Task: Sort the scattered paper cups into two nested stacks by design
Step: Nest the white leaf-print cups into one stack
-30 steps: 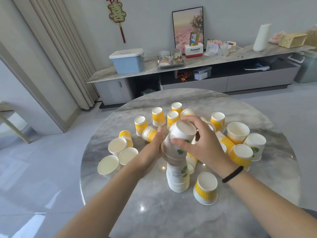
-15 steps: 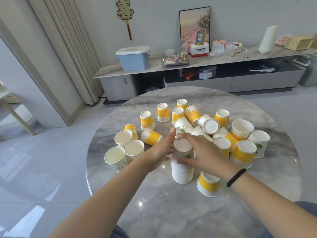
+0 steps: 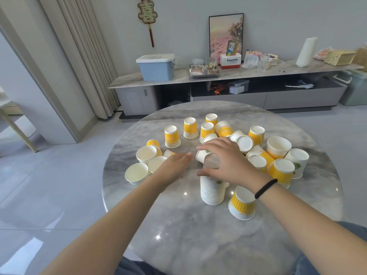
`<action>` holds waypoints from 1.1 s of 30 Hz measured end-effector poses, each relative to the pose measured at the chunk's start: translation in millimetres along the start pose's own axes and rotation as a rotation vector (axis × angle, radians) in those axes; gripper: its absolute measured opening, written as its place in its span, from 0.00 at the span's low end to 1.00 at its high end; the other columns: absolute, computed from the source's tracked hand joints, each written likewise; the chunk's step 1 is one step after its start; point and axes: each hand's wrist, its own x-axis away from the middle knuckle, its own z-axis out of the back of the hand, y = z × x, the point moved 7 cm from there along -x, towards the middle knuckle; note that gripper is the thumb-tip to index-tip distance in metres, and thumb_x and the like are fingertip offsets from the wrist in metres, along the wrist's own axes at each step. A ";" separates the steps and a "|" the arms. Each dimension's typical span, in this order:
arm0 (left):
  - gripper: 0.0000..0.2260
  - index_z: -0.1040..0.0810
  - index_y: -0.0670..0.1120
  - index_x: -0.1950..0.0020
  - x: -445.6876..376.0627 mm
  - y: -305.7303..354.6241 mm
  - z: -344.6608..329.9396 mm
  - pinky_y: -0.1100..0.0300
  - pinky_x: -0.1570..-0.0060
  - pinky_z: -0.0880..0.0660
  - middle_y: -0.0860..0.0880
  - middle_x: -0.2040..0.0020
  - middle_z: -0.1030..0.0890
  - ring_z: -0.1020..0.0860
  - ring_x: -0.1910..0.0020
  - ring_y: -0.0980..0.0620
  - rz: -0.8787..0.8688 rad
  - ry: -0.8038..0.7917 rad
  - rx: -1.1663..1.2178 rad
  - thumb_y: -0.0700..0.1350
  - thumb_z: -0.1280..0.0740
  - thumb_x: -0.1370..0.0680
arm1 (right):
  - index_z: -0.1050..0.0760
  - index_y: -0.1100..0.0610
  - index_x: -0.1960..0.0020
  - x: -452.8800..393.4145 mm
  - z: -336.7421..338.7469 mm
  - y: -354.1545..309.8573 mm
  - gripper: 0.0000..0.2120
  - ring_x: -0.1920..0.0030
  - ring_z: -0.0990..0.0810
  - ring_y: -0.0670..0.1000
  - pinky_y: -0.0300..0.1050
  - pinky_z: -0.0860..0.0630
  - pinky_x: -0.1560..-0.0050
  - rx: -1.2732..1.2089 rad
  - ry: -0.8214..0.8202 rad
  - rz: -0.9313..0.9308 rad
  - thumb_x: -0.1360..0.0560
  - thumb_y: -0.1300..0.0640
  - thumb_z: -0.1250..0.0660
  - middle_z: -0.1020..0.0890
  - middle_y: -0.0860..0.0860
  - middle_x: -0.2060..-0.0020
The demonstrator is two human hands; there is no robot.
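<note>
Mid-sort: right hand [image 3: 228,161] curled around a green-leaf cup [image 3: 204,155], just above the white nested stack [image 3: 212,192] mid-tabletop [image 3: 188,235]. Left hand [image 3: 172,167] spread, empty. Next, I'd guess, seat that cup straight on the stack.

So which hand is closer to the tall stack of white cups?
The right hand. It sits over the top of the nested stack of white cups, fingers curled around a white cup there. The left hand is open, off to the stack's left, touching nothing.
</note>
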 end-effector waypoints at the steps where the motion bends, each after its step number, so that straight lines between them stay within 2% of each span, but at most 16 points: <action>1: 0.11 0.23 0.48 0.46 1.2 -2.8 12.4 0.53 0.48 0.25 0.49 0.55 0.24 0.26 0.55 0.50 -0.013 0.067 -0.073 0.50 0.42 0.20 | 0.29 0.46 0.35 -3.4 -3.7 -8.6 0.34 0.36 0.34 0.50 0.38 0.45 0.41 0.015 -0.004 0.023 0.38 0.34 0.32 0.25 0.46 0.39; 3: 0.12 0.22 0.48 0.43 3.0 -12.7 31.5 0.58 0.58 0.27 0.48 0.50 0.22 0.26 0.56 0.50 -0.022 0.162 -0.249 0.44 0.42 0.22 | 0.28 0.46 0.36 -7.0 -16.4 -17.2 0.33 0.36 0.34 0.49 0.37 0.46 0.42 0.023 -0.039 0.037 0.38 0.33 0.32 0.25 0.45 0.40; 4: 0.13 0.22 0.48 0.41 3.6 -19.7 38.6 0.59 0.60 0.28 0.46 0.46 0.21 0.25 0.54 0.49 -0.022 0.192 -0.345 0.43 0.41 0.23 | 0.27 0.46 0.36 -7.5 -22.3 -18.7 0.34 0.37 0.33 0.49 0.37 0.46 0.44 0.027 -0.042 0.038 0.38 0.31 0.35 0.24 0.44 0.41; 6: 0.15 0.22 0.48 0.39 2.1 -38.0 54.1 0.56 0.49 0.28 0.44 0.40 0.24 0.25 0.45 0.46 0.001 0.244 -0.546 0.41 0.41 0.24 | 0.25 0.47 0.39 -11.7 -31.8 -23.4 0.34 0.39 0.31 0.50 0.37 0.46 0.46 0.040 -0.017 0.036 0.38 0.30 0.40 0.22 0.45 0.44; 8: 0.17 0.26 0.49 0.36 -1.2 -57.4 67.9 0.55 0.38 0.34 0.45 0.35 0.28 0.31 0.35 0.44 0.043 0.264 -0.726 0.41 0.40 0.24 | 0.23 0.49 0.41 -19.4 -39.0 -29.5 0.30 0.40 0.29 0.52 0.42 0.43 0.45 0.043 0.002 0.012 0.36 0.33 0.38 0.20 0.47 0.47; 11: 0.20 0.32 0.50 0.31 -5.4 -80.1 82.2 0.54 0.33 0.41 0.47 0.29 0.34 0.38 0.29 0.45 0.107 0.225 -0.796 0.42 0.40 0.23 | 0.21 0.52 0.45 -28.9 -49.1 -44.7 0.23 0.45 0.25 0.57 0.50 0.35 0.45 0.081 0.024 0.057 0.35 0.41 0.34 0.18 0.50 0.53; 14: 0.23 0.36 0.52 0.29 -11.8 -93.3 91.3 0.57 0.36 0.41 0.49 0.29 0.32 0.35 0.30 0.48 0.098 0.177 -0.778 0.39 0.41 0.24 | 0.21 0.54 0.46 -37.3 -58.9 -56.2 0.20 0.48 0.23 0.59 0.53 0.31 0.47 0.128 0.025 0.105 0.34 0.45 0.31 0.17 0.51 0.55; 16: 0.26 0.39 0.55 0.29 -16.0 -100.8 94.8 0.60 0.43 0.39 0.50 0.34 0.27 0.32 0.36 0.45 0.072 0.137 -0.773 0.36 0.44 0.25 | 0.25 0.53 0.40 -42.9 -69.6 -59.3 0.20 0.43 0.27 0.56 0.49 0.35 0.42 0.152 -0.042 0.076 0.29 0.46 0.32 0.19 0.50 0.48; 18: 0.28 0.39 0.57 0.28 -17.5 -106.6 99.1 0.59 0.47 0.32 0.50 0.38 0.25 0.33 0.40 0.43 0.065 0.134 -0.736 0.35 0.45 0.25 | 0.28 0.51 0.36 -45.7 -81.7 -57.8 0.21 0.39 0.30 0.54 0.45 0.36 0.40 0.161 -0.102 0.038 0.27 0.46 0.35 0.22 0.49 0.42; 20: 0.27 0.36 0.57 0.29 -16.6 -105.0 108.4 0.54 0.48 0.26 0.49 0.40 0.23 0.28 0.43 0.44 0.049 0.170 -0.632 0.35 0.43 0.25 | 0.29 0.51 0.35 -48.6 -91.9 -59.7 0.21 0.39 0.30 0.53 0.43 0.37 0.40 0.135 -0.138 0.010 0.27 0.46 0.35 0.23 0.48 0.40; 24: 0.18 0.25 0.50 0.36 -8.4 -91.5 126.0 0.59 0.60 0.26 0.51 0.54 0.19 0.23 0.54 0.49 0.006 0.206 -0.441 0.37 0.38 0.25 | 0.30 0.51 0.35 -52.8 -107.7 -62.5 0.25 0.36 0.29 0.51 0.42 0.38 0.39 0.091 -0.167 -0.028 0.28 0.43 0.34 0.23 0.47 0.38; 27: 0.14 0.20 0.53 0.46 1.7 -77.8 122.8 0.55 0.52 0.23 0.50 0.57 0.16 0.19 0.52 0.48 -0.064 0.143 -0.302 0.37 0.34 0.27 | 0.34 0.52 0.31 -53.4 -116.0 -61.9 0.33 0.34 0.29 0.49 0.42 0.34 0.37 -0.113 -0.187 -0.102 0.32 0.41 0.30 0.26 0.48 0.34; 29: 0.13 0.19 0.52 0.47 4.2 -70.5 115.5 0.55 0.48 0.24 0.49 0.55 0.14 0.18 0.52 0.50 -0.098 0.104 -0.202 0.37 0.33 0.27 | 0.37 0.51 0.30 -51.8 -121.8 -61.3 0.38 0.35 0.28 0.49 0.44 0.30 0.40 -0.249 -0.223 -0.165 0.35 0.41 0.27 0.27 0.47 0.34; 33: 0.11 0.19 0.51 0.47 -4.7 -60.9 106.1 0.64 0.49 0.25 0.52 0.56 0.16 0.19 0.56 0.59 -0.118 0.051 0.020 0.38 0.32 0.25 | 0.35 0.51 0.34 -52.5 -125.6 -56.4 0.32 0.44 0.23 0.50 0.50 0.25 0.45 -0.360 -0.200 -0.247 0.34 0.46 0.27 0.23 0.48 0.43</action>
